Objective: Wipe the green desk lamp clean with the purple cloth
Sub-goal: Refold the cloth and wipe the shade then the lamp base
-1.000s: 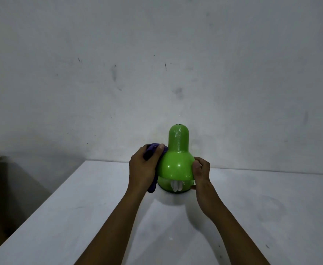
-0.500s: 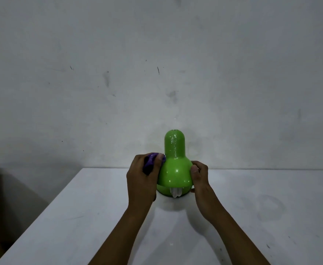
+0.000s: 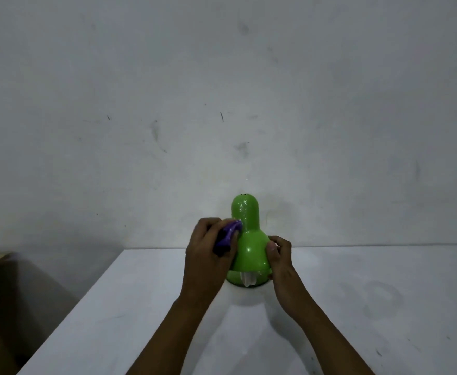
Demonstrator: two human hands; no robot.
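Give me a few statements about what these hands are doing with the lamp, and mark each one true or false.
1. The left hand holds the purple cloth against the green lamp. True.
2. The right hand holds a second cloth. False: it grips the lamp's side with no cloth.
3. The lamp stands on the white table. True.
4. The cloth lies flat on the table. False: it is bunched in the left hand, near the lamp's neck.
5. The lamp is red. False: it is green.
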